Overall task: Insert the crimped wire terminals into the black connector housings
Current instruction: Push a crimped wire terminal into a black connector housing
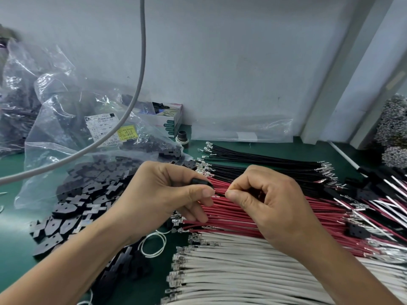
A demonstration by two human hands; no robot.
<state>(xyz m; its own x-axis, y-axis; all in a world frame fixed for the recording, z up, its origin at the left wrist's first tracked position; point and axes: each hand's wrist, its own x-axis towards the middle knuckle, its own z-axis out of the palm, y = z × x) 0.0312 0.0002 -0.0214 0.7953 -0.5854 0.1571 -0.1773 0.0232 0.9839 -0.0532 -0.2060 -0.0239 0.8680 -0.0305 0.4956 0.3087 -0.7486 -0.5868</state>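
My left hand (171, 190) grips a black connector housing (201, 183) between thumb and fingers, above the wire bundles. My right hand (266, 201) pinches a wire whose silver crimped terminal (217, 196) points left, just short of the housing. Its colour is hidden by my fingers. Below the hands lie rows of red wires (264, 219), black wires (253, 164) and white wires (231, 271), all with crimped ends. A heap of loose black housings (88, 208) lies to the left on the green mat.
Clear plastic bags of black parts (66, 119) fill the back left. A grey cable (141, 62) hangs across them. A small open box (169, 117) stands by the wall. Finished wired housings (374, 194) lie at the right. A white wire loop (154, 243) lies under my left wrist.
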